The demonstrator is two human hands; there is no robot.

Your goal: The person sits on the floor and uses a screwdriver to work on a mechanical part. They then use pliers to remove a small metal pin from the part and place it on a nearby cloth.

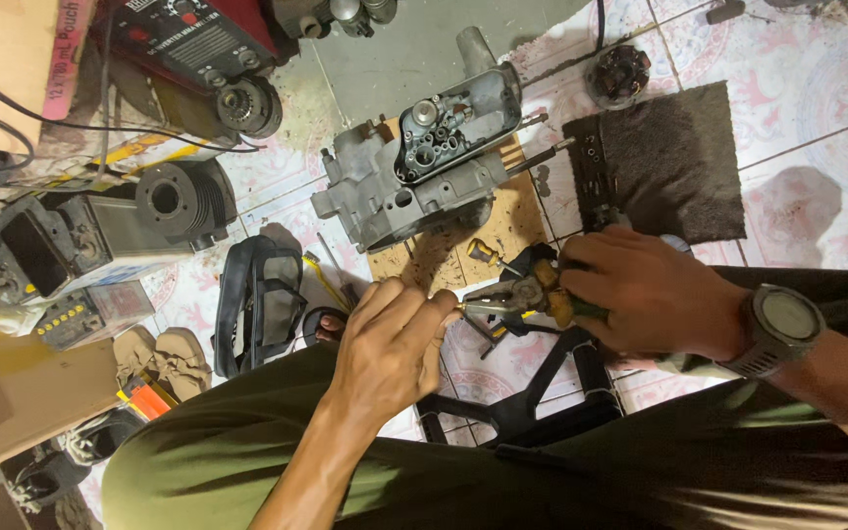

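My right hand [645, 292], with a dark watch [782, 327] on its wrist, is closed around the handles of a pair of pliers [514, 294]. The jaws of the pliers point left toward my left hand [395, 339]. That hand pinches a small part at the plier tips; the part itself is too small to make out. Both hands hover above my lap in olive trousers. Beyond them a grey metal engine case [424, 167] rests on a wooden board [503, 231] on the tiled floor.
A dark mat [674, 162] lies right of the engine case. A finned black cylinder [184, 201], a red machine [198, 39], a black strap-like frame [257, 299], sandals [164, 358], cardboard boxes [12, 393] and a yellow-handled screwdriver [483, 253] crowd the left and centre floor. A black stool frame [532, 393] is under my hands.
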